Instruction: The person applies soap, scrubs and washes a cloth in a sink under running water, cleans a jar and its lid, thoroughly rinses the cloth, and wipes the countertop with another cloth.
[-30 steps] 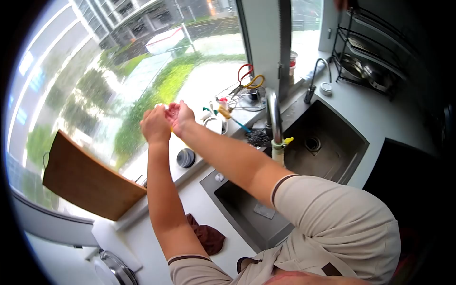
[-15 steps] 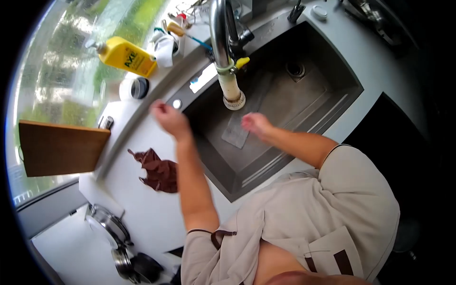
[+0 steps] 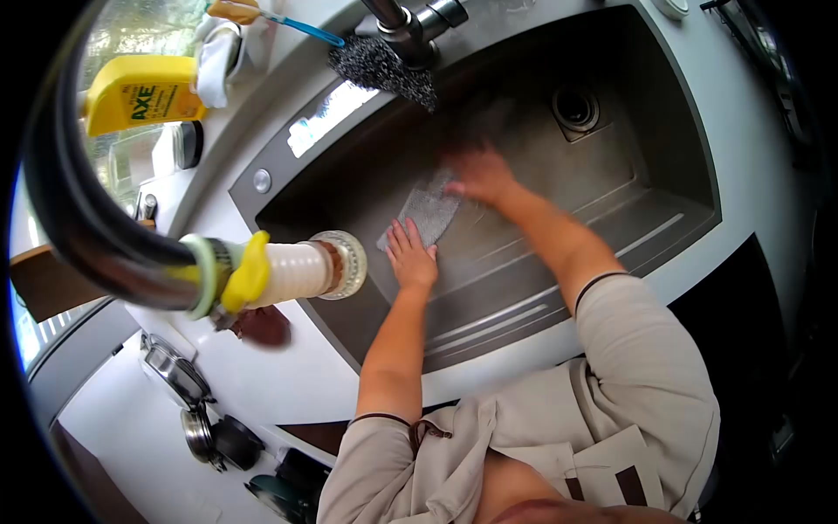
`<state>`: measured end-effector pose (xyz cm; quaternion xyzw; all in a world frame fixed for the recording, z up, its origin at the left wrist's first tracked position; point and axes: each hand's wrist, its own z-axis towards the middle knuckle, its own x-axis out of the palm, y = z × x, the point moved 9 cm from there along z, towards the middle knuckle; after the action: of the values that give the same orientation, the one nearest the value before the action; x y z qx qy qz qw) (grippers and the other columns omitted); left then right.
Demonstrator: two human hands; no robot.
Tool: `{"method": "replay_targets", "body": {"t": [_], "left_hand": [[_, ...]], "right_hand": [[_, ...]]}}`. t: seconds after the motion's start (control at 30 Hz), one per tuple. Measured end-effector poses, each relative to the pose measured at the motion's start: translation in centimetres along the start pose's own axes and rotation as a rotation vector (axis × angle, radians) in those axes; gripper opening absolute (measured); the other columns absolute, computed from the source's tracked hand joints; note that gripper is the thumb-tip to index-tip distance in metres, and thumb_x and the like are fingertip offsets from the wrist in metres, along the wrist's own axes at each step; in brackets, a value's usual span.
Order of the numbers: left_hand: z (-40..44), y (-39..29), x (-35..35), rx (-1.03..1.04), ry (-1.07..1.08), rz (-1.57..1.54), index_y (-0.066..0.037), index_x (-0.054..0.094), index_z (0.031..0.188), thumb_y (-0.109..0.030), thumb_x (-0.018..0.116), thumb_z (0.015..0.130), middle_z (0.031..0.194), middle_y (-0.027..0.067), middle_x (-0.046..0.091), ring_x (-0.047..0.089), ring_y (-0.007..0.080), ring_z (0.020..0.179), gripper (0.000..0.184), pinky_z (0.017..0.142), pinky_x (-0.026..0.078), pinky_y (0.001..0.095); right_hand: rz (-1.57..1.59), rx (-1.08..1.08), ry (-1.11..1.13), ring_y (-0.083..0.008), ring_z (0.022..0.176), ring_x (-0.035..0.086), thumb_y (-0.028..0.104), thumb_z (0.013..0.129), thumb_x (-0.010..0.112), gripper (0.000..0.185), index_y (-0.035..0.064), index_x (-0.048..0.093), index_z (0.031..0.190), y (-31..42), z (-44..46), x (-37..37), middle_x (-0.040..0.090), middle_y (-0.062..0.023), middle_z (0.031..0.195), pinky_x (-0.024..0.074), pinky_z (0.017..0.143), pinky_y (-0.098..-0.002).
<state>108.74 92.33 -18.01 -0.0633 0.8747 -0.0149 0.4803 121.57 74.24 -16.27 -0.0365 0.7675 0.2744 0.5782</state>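
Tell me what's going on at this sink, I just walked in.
A person is leaning over the dark sink with both hands down in it. The left hand is spread, its fingers on a gray cloth on the sink bottom. The right hand, blurred, is by the cloth's other end; I can't tell whether it touches it. A yellow AXE bottle sits by the window.

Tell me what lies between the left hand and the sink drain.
In the head view: part of the grey cloth at the left hand, then the blurred right hand, then bare sink floor before the drain.
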Motion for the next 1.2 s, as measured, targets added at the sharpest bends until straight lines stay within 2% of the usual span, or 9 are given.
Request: {"method": "replay_targets", "body": {"t": [0.17, 0.23, 0.3, 0.4, 0.47, 0.67, 0.77, 1.03, 1.2], "left_hand": [[0.2, -0.3, 0.0, 0.014, 0.016, -0.029, -0.007, 0.010, 0.148, -0.034, 0.060, 0.086, 0.154, 0.0205, 0.003, 0.005, 0.0380, 0.142, 0.084, 0.113, 0.010, 0.0502], [0.1, -0.3, 0.0, 0.001, -0.001, -0.025, -0.009, 0.012, 0.148, -0.034, 0.061, 0.086, 0.154, 0.0196, 0.004, 0.007, 0.0377, 0.142, 0.083, 0.113, 0.011, 0.0499], [-0.1, -0.3, -0.3, -0.006, -0.022, -0.018, -0.010, 0.015, 0.148, -0.035, 0.061, 0.085, 0.154, 0.0186, 0.006, 0.009, 0.0375, 0.141, 0.082, 0.113, 0.011, 0.0497], [0.3, 0.1, -0.5, 0.024, 0.013, -0.038, -0.010, 0.017, 0.147, -0.035, 0.061, 0.085, 0.154, 0.0188, 0.007, 0.010, 0.0373, 0.141, 0.081, 0.114, 0.011, 0.0493], [-0.3, 0.2, -0.4, 0.084, -0.066, -0.030, -0.010, 0.018, 0.147, -0.036, 0.061, 0.085, 0.154, 0.0186, 0.009, 0.011, 0.0369, 0.141, 0.080, 0.114, 0.012, 0.0488], [-0.4, 0.2, -0.9, 0.107, -0.015, -0.007, -0.009, 0.017, 0.147, -0.040, 0.060, 0.085, 0.153, 0.0206, 0.009, 0.010, 0.0372, 0.141, 0.081, 0.113, 0.013, 0.0500], [-0.8, 0.0, -0.3, 0.169, -0.035, -0.023, -0.010, 0.020, 0.147, -0.042, 0.059, 0.085, 0.153, 0.0203, 0.008, 0.010, 0.0365, 0.141, 0.080, 0.112, 0.011, 0.0527], [2.3, -4.7, -0.6, 0.111, -0.150, 0.051, -0.005, 0.028, 0.143, -0.049, 0.060, 0.080, 0.153, 0.0191, 0.014, 0.004, 0.0373, 0.142, 0.084, 0.109, 0.004, 0.0613], [2.6, -3.6, 0.3, 0.081, -0.144, -0.055, -0.003, 0.029, 0.142, -0.047, 0.058, 0.082, 0.149, 0.0191, 0.023, 0.010, 0.0389, 0.141, 0.080, 0.109, 0.004, 0.0624]], "right_hand": [[-0.189, 0.144, -0.382, -0.0251, 0.134, 0.033, 0.059, 0.077, 0.053, 0.077, 0.0127, 0.041, 0.137, -5.8, 1.3, -4.5, 0.041, -0.0085, 0.142, 0.0179, 0.109, -0.0568], [-0.198, 0.269, 0.235, -0.0266, 0.133, 0.035, 0.057, 0.079, 0.051, 0.075, 0.0114, 0.041, 0.137, 0.3, 1.4, -3.2, 0.042, -0.0088, 0.141, 0.0188, 0.109, -0.0565], [0.100, -0.358, -0.099, -0.0270, 0.132, 0.035, 0.054, 0.078, 0.055, 0.070, 0.0152, 0.044, 0.135, 9.6, -1.1, 2.0, 0.043, -0.0079, 0.140, 0.0170, 0.110, -0.0550], [0.211, -0.457, -0.279, -0.0264, 0.130, 0.037, 0.055, 0.080, 0.053, 0.066, 0.0151, 0.048, 0.132, 7.9, -1.4, 1.4, 0.046, -0.0083, 0.137, 0.0196, 0.109, -0.0533], [0.169, -0.107, 0.057, -0.0252, 0.131, 0.036, 0.055, 0.081, 0.052, 0.068, 0.0170, 0.043, 0.136, 1.7, 0.7, 2.0, 0.042, -0.0081, 0.140, 0.0209, 0.110, -0.0512], [-0.105, 0.093, -0.404, -0.0308, 0.133, 0.034, 0.051, 0.080, 0.058, 0.070, 0.0225, 0.037, 0.141, -4.7, 1.8, -4.9, 0.038, -0.0118, 0.143, 0.0189, 0.107, -0.0601], [-0.220, 0.623, -0.529, -0.0272, 0.123, 0.044, 0.046, 0.078, 0.061, 0.057, 0.0198, 0.052, 0.128, -7.0, 1.0, -5.7, 0.050, -0.0095, 0.130, 0.0326, 0.096, -0.0582], [0.265, -0.362, -0.166, -0.0271, 0.109, 0.051, 0.039, 0.076, 0.063, 0.036, 0.0178, 0.062, 0.105, 9.9, -1.3, 1.3, 0.054, -0.0110, 0.117, 0.0375, 0.090, -0.0444], [0.058, -0.216, -0.443, -0.0286, 0.116, 0.047, 0.042, 0.078, 0.062, 0.047, 0.0177, 0.057, 0.117, 7.6, 0.6, -1.7, 0.053, -0.0113, 0.121, 0.0306, 0.098, -0.0489]]}}
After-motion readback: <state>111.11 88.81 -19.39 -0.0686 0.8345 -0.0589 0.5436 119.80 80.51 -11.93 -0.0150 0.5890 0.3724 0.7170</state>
